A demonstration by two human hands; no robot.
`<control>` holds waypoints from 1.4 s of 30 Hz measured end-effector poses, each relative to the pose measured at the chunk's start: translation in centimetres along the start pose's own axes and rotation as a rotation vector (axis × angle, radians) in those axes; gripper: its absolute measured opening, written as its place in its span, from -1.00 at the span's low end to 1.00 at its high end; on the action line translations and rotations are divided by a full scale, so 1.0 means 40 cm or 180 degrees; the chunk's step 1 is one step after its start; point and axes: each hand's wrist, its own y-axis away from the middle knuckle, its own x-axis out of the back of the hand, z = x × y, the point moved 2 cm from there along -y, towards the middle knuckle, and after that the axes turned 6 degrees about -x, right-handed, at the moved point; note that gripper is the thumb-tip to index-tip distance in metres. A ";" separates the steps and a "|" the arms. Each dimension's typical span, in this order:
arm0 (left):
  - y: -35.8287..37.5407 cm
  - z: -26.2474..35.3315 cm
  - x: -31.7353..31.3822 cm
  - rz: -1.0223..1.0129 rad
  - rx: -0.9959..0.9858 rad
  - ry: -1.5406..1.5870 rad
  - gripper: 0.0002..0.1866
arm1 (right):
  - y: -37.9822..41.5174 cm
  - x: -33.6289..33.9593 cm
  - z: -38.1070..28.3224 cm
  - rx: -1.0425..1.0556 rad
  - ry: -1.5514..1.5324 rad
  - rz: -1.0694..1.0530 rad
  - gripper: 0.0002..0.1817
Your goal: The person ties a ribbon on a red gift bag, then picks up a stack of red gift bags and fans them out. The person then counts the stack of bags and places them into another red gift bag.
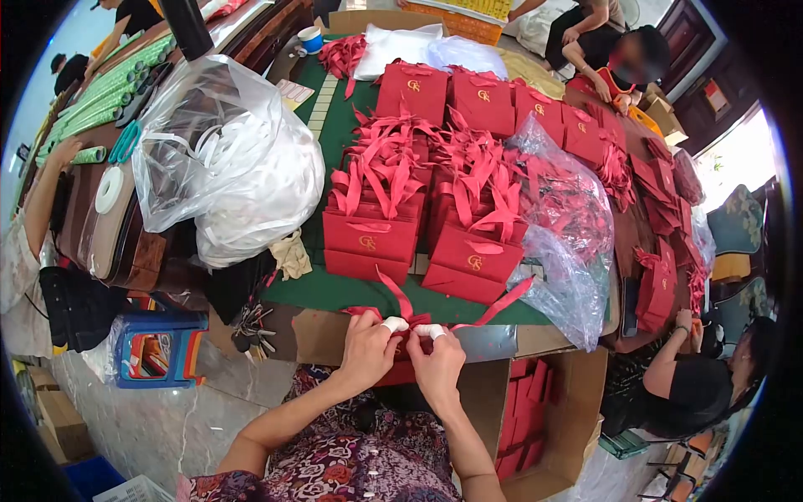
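At the table's near edge, my left hand [366,350] and my right hand [437,365] are closed close together, pinching a red ribbon [395,289]. White wraps cover a finger on each hand. One ribbon end rises toward the bags and another stretches out to the right. Beneath my fingers is a red gift bag [398,374], mostly hidden by my hands. Just beyond stand two rows of red gift bags with gold lettering, the nearest being a left bag [368,243] and a right bag [473,263], with loose ribbons on top.
A clear plastic bag of white ribbon [251,184] sits to the left. Plastic wrapping [565,251] lies right of the bags. An open cardboard box [577,418] holding red bags stands below at right. Blue stools [159,347] stand at left. Other people work around the table.
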 end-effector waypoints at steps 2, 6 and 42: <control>-0.004 0.012 0.001 0.0026 -0.0106 -0.0060 -0.78 | 0.003 -0.004 0.000 -0.0035 0.0019 0.0028 -0.87; -0.002 0.022 0.000 0.0055 -0.0134 -0.0085 -0.80 | 0.001 0.000 0.001 -0.0142 -0.0128 -0.0041 -0.87; 0.034 -0.003 -0.007 0.0203 -0.1432 -0.0375 -0.78 | -0.134 0.026 0.107 -0.0287 -0.1078 -0.2662 -0.79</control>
